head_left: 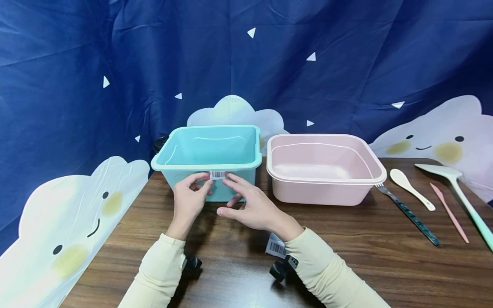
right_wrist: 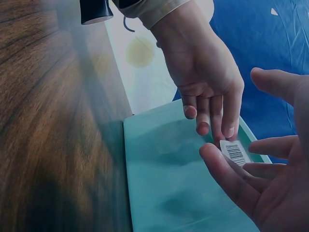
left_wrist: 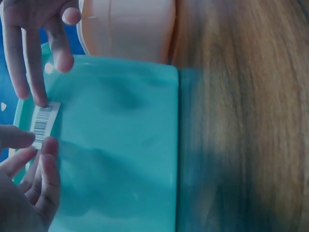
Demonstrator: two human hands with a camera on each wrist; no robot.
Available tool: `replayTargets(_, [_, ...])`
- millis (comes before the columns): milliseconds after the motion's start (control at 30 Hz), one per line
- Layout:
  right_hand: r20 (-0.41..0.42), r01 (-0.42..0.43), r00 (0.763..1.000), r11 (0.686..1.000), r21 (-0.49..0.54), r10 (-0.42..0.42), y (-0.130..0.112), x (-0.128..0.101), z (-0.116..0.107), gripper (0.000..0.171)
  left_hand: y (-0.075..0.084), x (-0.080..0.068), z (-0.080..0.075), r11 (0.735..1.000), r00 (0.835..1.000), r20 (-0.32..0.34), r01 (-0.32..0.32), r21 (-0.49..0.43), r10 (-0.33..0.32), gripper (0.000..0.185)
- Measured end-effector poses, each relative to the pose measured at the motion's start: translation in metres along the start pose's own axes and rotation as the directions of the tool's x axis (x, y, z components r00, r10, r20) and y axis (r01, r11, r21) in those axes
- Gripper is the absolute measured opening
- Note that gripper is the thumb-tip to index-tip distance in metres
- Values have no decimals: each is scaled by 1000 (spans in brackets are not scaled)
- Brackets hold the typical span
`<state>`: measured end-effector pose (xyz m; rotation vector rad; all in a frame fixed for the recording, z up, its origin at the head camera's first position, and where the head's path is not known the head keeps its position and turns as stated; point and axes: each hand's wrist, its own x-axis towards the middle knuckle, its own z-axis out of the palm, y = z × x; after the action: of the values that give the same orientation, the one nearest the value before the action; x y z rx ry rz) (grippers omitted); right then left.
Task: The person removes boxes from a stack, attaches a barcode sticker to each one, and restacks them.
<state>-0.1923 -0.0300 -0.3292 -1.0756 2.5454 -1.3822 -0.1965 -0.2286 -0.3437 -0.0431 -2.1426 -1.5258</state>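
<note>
A white barcode label (head_left: 218,175) lies along the front wall of a turquoise plastic bin (head_left: 208,167), just under the rim. My left hand (head_left: 188,199) is at the label's left end, index fingertip at its edge and thumb just below. From the other side my right hand (head_left: 254,205) touches the right end with straight fingertips, its thumb held apart. The left wrist view shows the barcode label (left_wrist: 44,123) between the two hands' fingertips. In the right wrist view, the left hand (right_wrist: 207,72) reaches down to the label with nearly straight fingers.
A pink basin (head_left: 316,192) stands right of the bin. Further right lie a fork (head_left: 410,214), a white spoon (head_left: 412,188), a pink knife (head_left: 449,212) and a long green-handled utensil (head_left: 466,192). Another barcode tag (head_left: 276,247) shows beside the right wrist. A blue curtain (head_left: 327,77) hangs behind.
</note>
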Motion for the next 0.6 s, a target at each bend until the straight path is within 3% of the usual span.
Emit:
replayTargets(367, [10,2,1000,1000,16,-3,1,1,1,76,14,-5,3,994,994,5,110,26,-110,22])
replayTargets(600, [26,0,1000,1000,3,0,1,1,2,76,22,-7,4,972,972,39,229,46,-231,28])
